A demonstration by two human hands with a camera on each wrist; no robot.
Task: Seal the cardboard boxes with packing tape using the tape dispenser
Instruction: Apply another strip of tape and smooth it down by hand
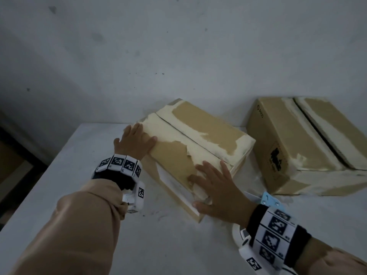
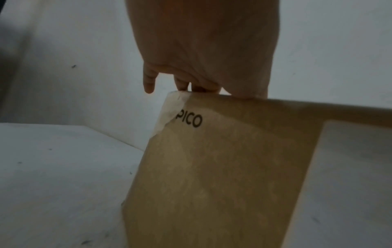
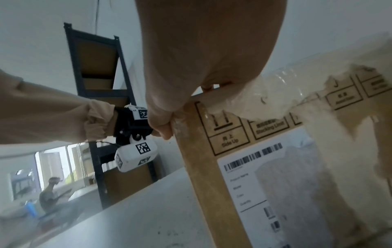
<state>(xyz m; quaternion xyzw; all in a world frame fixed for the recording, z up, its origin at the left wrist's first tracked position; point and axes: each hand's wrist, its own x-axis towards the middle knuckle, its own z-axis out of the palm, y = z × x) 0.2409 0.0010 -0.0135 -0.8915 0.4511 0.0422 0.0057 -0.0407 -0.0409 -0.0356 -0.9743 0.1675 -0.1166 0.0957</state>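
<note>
A worn cardboard box (image 1: 200, 124) with torn, pale tape residue stands at the middle of the white table (image 1: 75, 159). Its top flaps are closed, with a dark seam between them. My left hand (image 1: 136, 140) lies flat on the top's left edge, fingers straight; the left wrist view shows the left hand (image 2: 201, 50) reaching over the box side (image 2: 222, 167) printed "PICO". My right hand (image 1: 215, 187) presses spread fingers on the near right corner, thumb along the edge. In the right wrist view the right hand (image 3: 212, 50) sits above the box's labelled side (image 3: 273, 193). No tape dispenser is plainly visible.
A second cardboard box (image 1: 294, 139), flaps closed, sits at the right against the grey wall. A small light-blue piece (image 1: 270, 200) peeks out behind my right wrist; what it is I cannot tell. A black shelving rack (image 3: 95, 67) stands left of the table, a person (image 3: 48, 196) far beyond.
</note>
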